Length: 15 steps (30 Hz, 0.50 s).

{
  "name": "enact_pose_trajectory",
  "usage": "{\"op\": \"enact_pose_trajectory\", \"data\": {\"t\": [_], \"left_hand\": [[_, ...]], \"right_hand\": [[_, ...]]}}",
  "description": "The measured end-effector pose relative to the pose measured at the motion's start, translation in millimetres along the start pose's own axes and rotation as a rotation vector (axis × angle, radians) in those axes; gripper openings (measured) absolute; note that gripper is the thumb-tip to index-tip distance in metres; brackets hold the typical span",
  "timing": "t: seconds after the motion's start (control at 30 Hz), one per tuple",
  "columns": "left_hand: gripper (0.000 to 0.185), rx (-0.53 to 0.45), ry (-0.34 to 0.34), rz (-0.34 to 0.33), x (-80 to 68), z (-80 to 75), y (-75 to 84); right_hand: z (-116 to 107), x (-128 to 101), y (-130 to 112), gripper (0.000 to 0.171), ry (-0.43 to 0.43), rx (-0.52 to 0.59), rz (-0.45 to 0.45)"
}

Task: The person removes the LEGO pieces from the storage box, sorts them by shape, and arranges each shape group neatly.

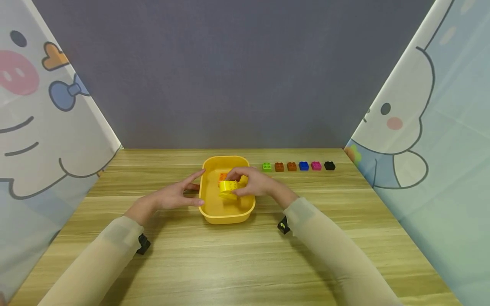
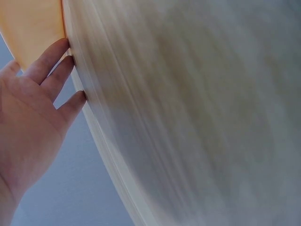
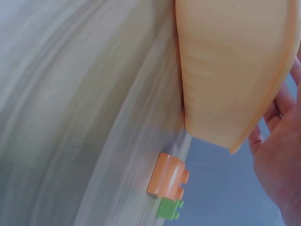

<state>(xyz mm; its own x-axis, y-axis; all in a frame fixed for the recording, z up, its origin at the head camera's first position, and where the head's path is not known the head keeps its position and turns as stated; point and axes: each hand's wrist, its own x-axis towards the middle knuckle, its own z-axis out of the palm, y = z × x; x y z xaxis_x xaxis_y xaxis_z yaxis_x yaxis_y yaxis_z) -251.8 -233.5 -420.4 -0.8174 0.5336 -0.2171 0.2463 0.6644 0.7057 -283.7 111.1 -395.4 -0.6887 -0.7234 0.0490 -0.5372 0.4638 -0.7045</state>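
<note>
A yellow plastic bin [image 1: 227,219] stands on the wooden table. My right hand [image 1: 255,182] reaches into it over the right rim and pinches a yellow toy block [image 1: 228,185] with a curved side between thumb and fingers. Just behind that block, an orange studded block [image 1: 223,176] lies in the bin, partly covered. My left hand [image 1: 174,195] rests against the bin's left side, fingers spread and fairly straight, the thumb at the rim. The left wrist view shows the fingertips of this hand [image 2: 35,103] low along the bin wall. In the right wrist view the bin wall hides the fingertips.
Right of the bin runs a row of small studded blocks: lime green [image 1: 266,167], two brown, blue [image 1: 303,165], pink [image 1: 316,165] and black [image 1: 329,165]. The right wrist view shows an orange block [image 3: 168,176] beside the green one. A grey panel [image 1: 233,76] stands behind the table.
</note>
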Motion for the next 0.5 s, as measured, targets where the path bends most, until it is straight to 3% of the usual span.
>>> {"op": "enact_pose_trajectory", "data": {"t": [0.17, 0.5], "left_hand": [[0.112, -0.011, -0.001, 0.006, 0.5, 0.2, 0.8], [0.113, -0.003, 0.004, 0.007, 0.5, -0.1, 0.7]], "right_hand": [[-7, -11, -1, 0.041, 0.089, 0.061, -0.038], [-26, -38, 3, 0.040, 0.217, 0.003, -0.017]]}}
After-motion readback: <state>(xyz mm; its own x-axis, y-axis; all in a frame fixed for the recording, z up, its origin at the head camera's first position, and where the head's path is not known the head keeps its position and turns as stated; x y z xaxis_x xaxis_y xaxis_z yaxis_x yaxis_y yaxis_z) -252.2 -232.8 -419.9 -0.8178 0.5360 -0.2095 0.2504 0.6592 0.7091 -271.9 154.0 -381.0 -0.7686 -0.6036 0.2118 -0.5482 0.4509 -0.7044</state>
